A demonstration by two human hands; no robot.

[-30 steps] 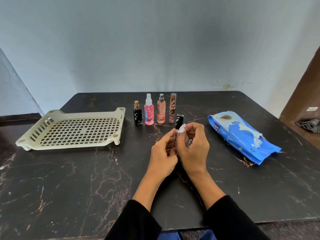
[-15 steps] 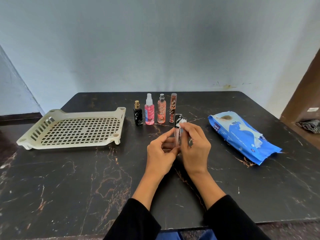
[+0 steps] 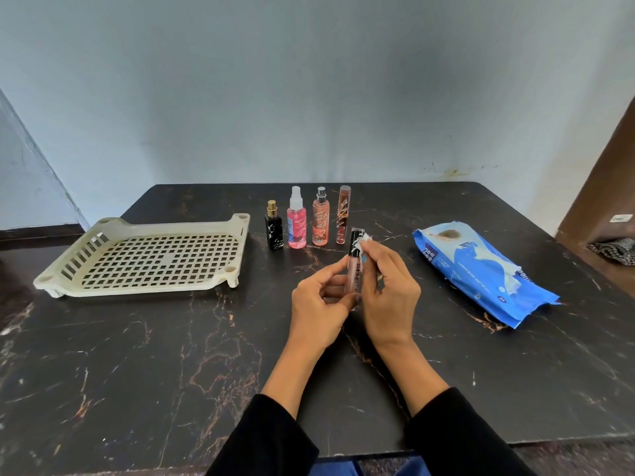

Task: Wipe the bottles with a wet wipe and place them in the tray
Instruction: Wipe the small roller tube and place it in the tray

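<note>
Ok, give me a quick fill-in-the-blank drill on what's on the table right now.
1. The left hand holds the lip gloss tube while the right hand rubs its cap with a ____.
2. The tray holds ____ bottles.
3. ____ bottles stand in a row beside the tray.

Missing: wet wipe; no; four

Person's arms, head view
Black long sleeves (image 3: 460,438) pushed above bare wrists; light blue polish on a right hand (image 3: 390,286) fingernail.
</note>
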